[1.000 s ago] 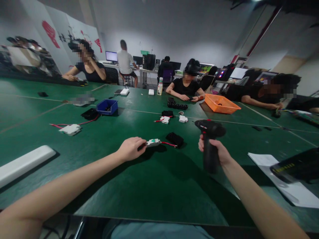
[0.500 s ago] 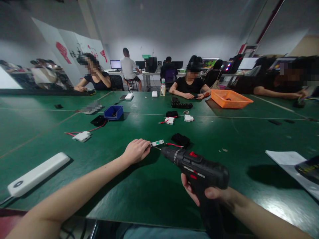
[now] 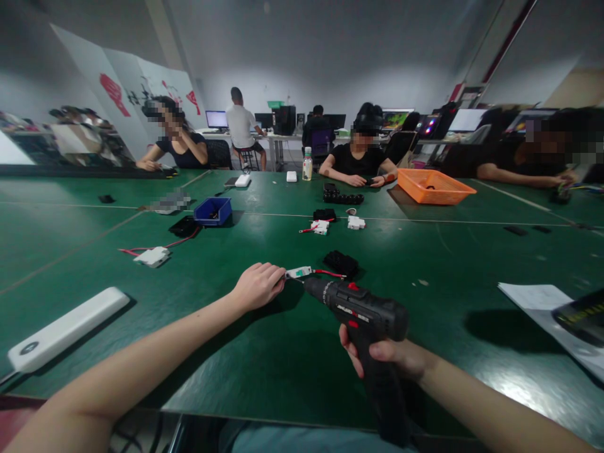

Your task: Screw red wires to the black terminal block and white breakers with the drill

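Note:
My left hand (image 3: 257, 285) rests on the green table (image 3: 283, 352), fingers closed on the near end of a small white part (image 3: 299, 272) with a red wire (image 3: 330, 274) running right. My right hand (image 3: 384, 355) grips the handle of a black cordless screwdriver (image 3: 363, 311). The tool lies level, its tip pointing left at the white part, close to my left fingertips. A black fabric piece (image 3: 342, 262) lies just behind the wire.
A long white bar (image 3: 63, 328) lies at the near left, papers (image 3: 542, 302) at the right. Farther off sit a blue bin (image 3: 213, 211), an orange tray (image 3: 434, 187), white wired parts (image 3: 151, 256) and a bottle (image 3: 307, 165). Several people sit around the far side.
One second ago the screwdriver stood upright to the right. My right hand has swung it down and left, bringing its tip to the white part. My left hand stayed on the part.

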Motion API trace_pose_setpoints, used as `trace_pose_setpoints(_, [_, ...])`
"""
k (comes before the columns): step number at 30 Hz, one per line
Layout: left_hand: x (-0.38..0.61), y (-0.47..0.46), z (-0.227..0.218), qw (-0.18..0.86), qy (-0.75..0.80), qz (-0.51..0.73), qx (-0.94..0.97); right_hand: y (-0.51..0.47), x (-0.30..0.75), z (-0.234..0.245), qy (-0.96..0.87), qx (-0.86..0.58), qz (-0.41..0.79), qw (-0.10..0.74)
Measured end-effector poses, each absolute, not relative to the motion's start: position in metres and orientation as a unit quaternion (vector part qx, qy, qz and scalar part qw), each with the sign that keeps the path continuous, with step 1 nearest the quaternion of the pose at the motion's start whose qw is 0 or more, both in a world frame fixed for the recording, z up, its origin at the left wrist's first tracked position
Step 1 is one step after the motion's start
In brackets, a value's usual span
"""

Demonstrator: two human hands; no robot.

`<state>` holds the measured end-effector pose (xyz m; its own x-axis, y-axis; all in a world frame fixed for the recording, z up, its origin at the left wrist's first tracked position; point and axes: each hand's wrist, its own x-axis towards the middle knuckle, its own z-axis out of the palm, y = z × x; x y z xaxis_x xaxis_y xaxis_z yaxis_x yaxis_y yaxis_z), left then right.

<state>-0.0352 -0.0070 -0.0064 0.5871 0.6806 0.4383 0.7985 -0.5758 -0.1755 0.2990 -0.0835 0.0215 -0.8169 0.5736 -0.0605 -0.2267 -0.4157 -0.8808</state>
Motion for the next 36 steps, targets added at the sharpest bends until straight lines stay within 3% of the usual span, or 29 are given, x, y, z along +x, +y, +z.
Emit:
trace_pose_setpoints(18, [-0.034, -0.006, -0.007, 0.125, -0.421, -0.208, -0.874, -0.08, 0.309, 0.035, -0.498, -0.177, 0.81, 0.256])
trace_pose_setpoints(22, [-0.034, -0.002, -0.01, 0.069, -0.437, -0.236, -0.865, -0.069, 0.329, 0.067, -0.591, -0.217, 0.708, 0.321])
trace_pose_setpoints(25, [-0.036, 0.0, -0.009, 0.035, -0.453, -0.223, -0.863, -0.052, 0.35, 0.094, -0.677, -0.336, 0.572, 0.317])
trace_pose_setpoints(29, [-0.037, 0.0, -0.009, 0.012, -0.484, -0.216, -0.848, -0.025, 0.372, 0.111, -0.722, -0.521, 0.379, 0.253])
trace_pose_setpoints(36, [-0.037, 0.0, -0.008, -0.007, -0.486, -0.232, -0.843, 0.033, 0.394, 0.083, -0.724, -0.626, 0.264, 0.121])
